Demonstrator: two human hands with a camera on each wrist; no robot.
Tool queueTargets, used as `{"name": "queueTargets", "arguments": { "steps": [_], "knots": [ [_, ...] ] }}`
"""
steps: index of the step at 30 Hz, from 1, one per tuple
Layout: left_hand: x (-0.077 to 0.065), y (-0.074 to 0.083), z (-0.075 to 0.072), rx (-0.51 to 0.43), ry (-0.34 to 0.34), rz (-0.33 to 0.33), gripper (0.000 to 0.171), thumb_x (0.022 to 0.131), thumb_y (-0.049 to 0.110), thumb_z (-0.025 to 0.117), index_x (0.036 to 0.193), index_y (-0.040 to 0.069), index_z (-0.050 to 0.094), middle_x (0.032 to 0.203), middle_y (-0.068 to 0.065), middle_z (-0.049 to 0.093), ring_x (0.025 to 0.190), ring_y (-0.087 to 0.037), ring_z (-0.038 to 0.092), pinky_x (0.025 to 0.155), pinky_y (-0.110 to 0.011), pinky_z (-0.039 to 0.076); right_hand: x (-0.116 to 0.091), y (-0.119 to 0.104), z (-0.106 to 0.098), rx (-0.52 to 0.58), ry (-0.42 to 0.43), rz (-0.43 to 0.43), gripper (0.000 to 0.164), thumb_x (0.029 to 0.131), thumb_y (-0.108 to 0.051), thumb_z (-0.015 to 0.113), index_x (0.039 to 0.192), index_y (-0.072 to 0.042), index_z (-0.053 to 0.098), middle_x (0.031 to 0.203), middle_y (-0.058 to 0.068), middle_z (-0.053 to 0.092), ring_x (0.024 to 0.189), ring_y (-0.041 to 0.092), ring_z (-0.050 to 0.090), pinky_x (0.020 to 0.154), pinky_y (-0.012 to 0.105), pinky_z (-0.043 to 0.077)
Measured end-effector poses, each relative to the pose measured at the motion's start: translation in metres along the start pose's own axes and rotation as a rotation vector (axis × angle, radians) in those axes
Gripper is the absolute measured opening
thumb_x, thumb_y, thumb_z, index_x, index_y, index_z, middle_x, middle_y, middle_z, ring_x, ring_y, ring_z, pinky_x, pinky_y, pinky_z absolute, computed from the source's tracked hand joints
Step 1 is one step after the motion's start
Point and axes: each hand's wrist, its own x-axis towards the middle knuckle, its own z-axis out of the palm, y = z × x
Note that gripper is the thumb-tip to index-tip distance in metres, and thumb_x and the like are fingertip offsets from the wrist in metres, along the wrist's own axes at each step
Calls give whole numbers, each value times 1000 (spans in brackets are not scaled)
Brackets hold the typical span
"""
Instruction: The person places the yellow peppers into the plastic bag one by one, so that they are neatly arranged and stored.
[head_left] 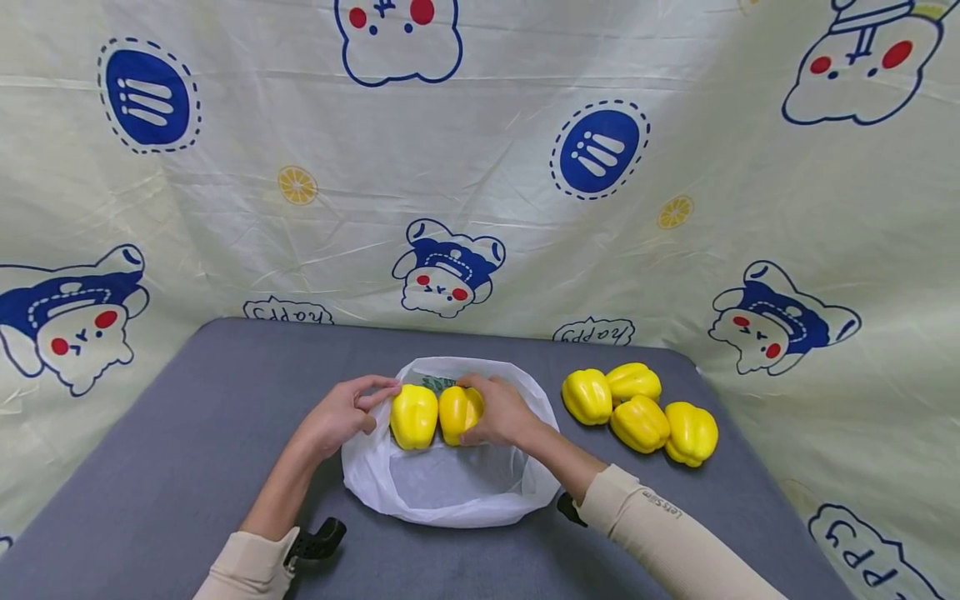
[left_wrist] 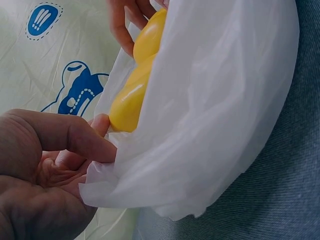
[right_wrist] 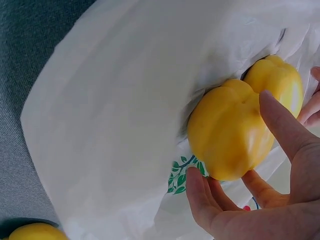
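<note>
A white plastic bag (head_left: 450, 508) lies with its mouth spread wide on the table, green leaf print showing inside. Two yellow bell peppers sit side by side in it. My right hand (head_left: 504, 410) holds the right pepper (head_left: 456, 414), thumb on one side and fingers on the other; the right wrist view shows this pepper (right_wrist: 225, 135) up close. My left hand (head_left: 341, 417) is at the bag's left rim, beside the left pepper (head_left: 413, 417). In the left wrist view, its thumb and fingers pinch the rim of the bag (left_wrist: 125, 170).
Several more yellow bell peppers (head_left: 640, 423) lie in a cluster to the right of the bag. The table (head_left: 202, 467) has a grey-blue cloth top. Behind it hangs a pale curtain (head_left: 510, 175) printed with cartoon figures.
</note>
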Motion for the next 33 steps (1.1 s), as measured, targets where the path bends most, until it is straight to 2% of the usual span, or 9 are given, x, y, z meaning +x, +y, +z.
{"name": "queueTargets", "arguments": {
  "steps": [5,10,15,20,26,33],
  "knots": [
    [1,-1,0,11,1,6,67,79,-19,49,141,4,56,145,-15,58,149,-36,37,58,-28,38,0,1,-2,5,-9,15,80,68,-21,93,140,-16,57,134,14,61,117,33,56,101,53,48],
    [0,-1,0,11,3,7,67,79,-19,49,141,5,57,144,-15,59,148,-36,38,57,-27,36,-2,1,-6,14,-18,58,84,69,-24,93,144,-19,55,143,14,56,128,35,52,104,55,46],
    [0,-1,0,12,6,2,66,79,-19,49,141,5,57,144,-15,59,148,-36,38,57,-27,36,-3,4,-13,-4,-5,44,84,70,-26,92,145,-18,55,147,11,56,136,37,49,108,58,43],
    [2,-2,0,15,5,-2,66,79,-19,49,141,5,57,144,-14,59,148,-36,38,57,-27,36,-4,9,-19,-23,10,48,83,71,-27,92,145,-18,55,147,11,56,137,38,49,109,59,41],
    [4,-4,1,17,14,-14,67,79,-18,49,140,7,58,144,-13,59,149,-36,38,57,-27,37,-7,13,-31,9,30,84,83,72,-25,91,146,-19,53,150,11,54,139,42,45,108,64,40],
    [4,-4,1,17,20,-17,66,79,-19,49,140,6,58,144,-13,59,148,-36,38,56,-27,36,-11,20,-49,32,77,103,84,73,-25,90,148,-20,51,148,14,55,134,43,48,103,63,44]
  ]
}}
